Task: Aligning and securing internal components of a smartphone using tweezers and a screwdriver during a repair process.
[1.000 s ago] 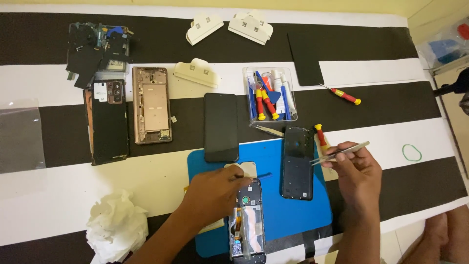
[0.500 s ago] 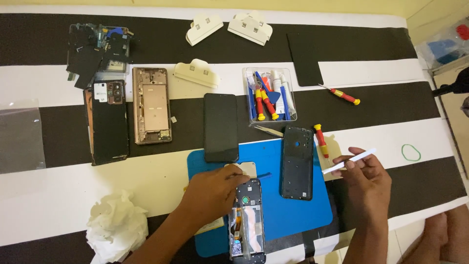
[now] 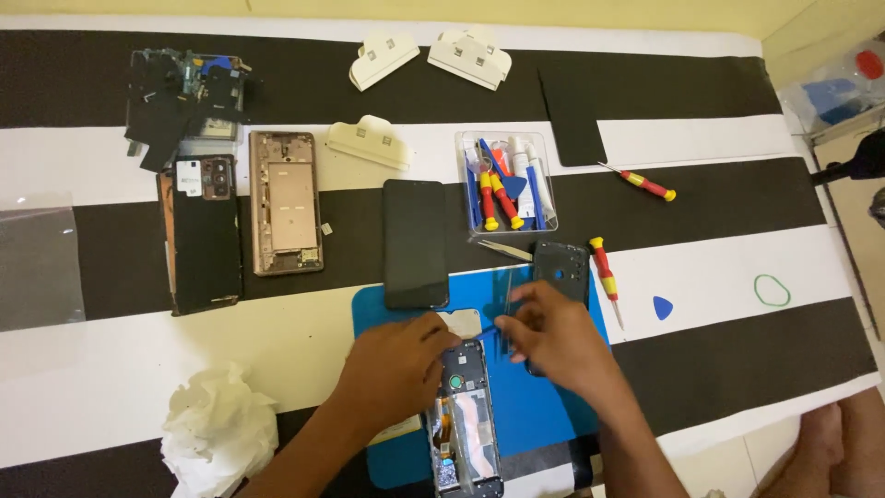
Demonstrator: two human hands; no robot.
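Note:
An opened phone (image 3: 466,429) with its inner boards showing lies on a blue mat (image 3: 544,415) near the table's front edge. My left hand (image 3: 396,369) grips the phone's top left corner. My right hand (image 3: 558,337) is just right of the phone's top, pinching a thin pale tool (image 3: 506,300) whose tip points toward the phone's upper end. The tool is blurred. Under my right hand lies a black back cover (image 3: 562,263), partly hidden. A black phone screen (image 3: 415,242) rests at the mat's top left.
A clear tray (image 3: 507,184) of small tools stands behind the mat, with tweezers (image 3: 502,249) in front of it. Red-yellow screwdrivers (image 3: 604,267) (image 3: 645,184), a blue pick (image 3: 662,307) and a green ring (image 3: 772,290) lie right. A gold phone frame (image 3: 286,203) and crumpled tissue (image 3: 217,433) are left.
My right hand has swung left with the thin tool, from right of the back cover to just above the opened phone. My left hand stays on the phone.

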